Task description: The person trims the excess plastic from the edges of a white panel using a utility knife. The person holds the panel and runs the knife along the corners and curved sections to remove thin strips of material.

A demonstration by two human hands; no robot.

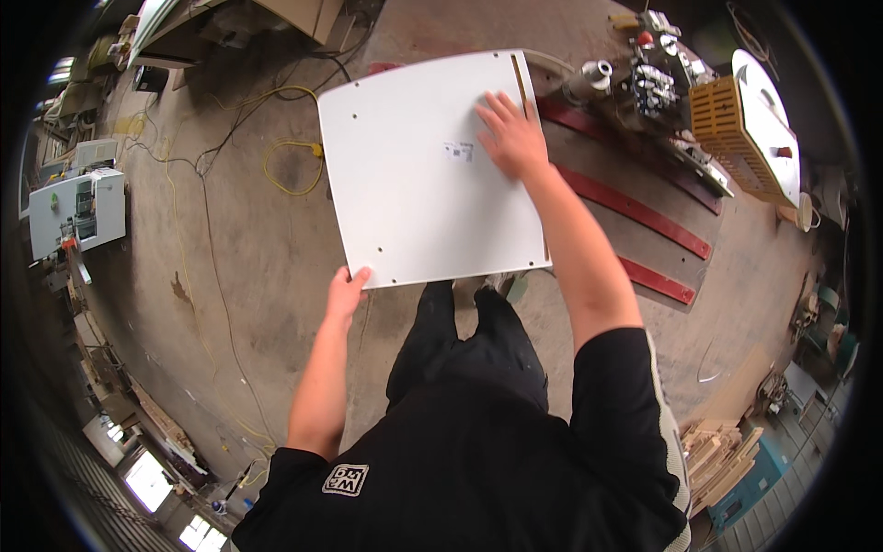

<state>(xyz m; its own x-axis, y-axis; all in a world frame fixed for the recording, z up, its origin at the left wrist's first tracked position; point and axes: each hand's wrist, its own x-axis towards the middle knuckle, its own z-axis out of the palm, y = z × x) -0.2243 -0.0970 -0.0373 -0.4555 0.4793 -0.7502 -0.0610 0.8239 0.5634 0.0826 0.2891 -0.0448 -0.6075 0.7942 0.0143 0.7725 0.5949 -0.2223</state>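
White panel [395,202] in front of the person's legs [425,336]. Left hand [344,294]: grip pinching its near-left corner. Right hand [515,143]: grip spread over its face, between label [457,152] and edge slot [521,81].

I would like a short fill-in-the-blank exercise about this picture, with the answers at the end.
1. The left hand holds the panel near its lower ____ corner.
2. The panel's colour is ____.
3. The right hand is to the ____ of the label.
4. The bars beyond the right forearm are ____ in colour.

Answers: left; white; right; red.
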